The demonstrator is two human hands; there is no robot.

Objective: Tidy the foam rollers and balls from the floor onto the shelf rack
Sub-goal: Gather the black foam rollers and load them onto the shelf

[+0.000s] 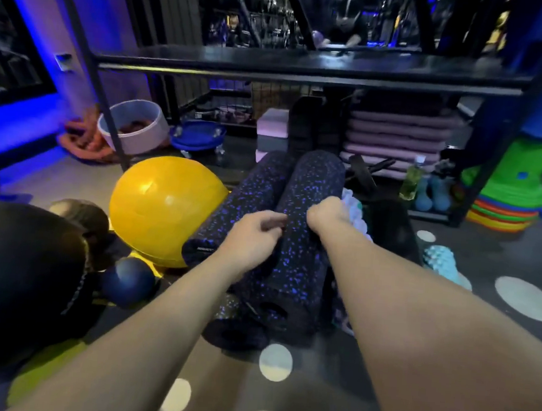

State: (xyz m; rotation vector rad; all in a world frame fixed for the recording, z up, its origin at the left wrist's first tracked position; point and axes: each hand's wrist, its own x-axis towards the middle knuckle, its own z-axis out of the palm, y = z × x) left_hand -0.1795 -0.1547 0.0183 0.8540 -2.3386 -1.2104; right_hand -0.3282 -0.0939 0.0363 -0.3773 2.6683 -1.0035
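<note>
Black blue-speckled foam rollers point(309, 188) lay side by side on the floor, centre frame. Left hand point(254, 236) loosely curled above them, empty. Right hand point(326, 214) curled at the right flank; grip not discernible. Risk: a one-sided hold could let a roller roll into the yellow inflated ball point(163, 210).

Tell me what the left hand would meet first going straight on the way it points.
The black, blue-speckled foam roller directly ahead of the left hand; depth is unclear, so they may already touch.
</note>
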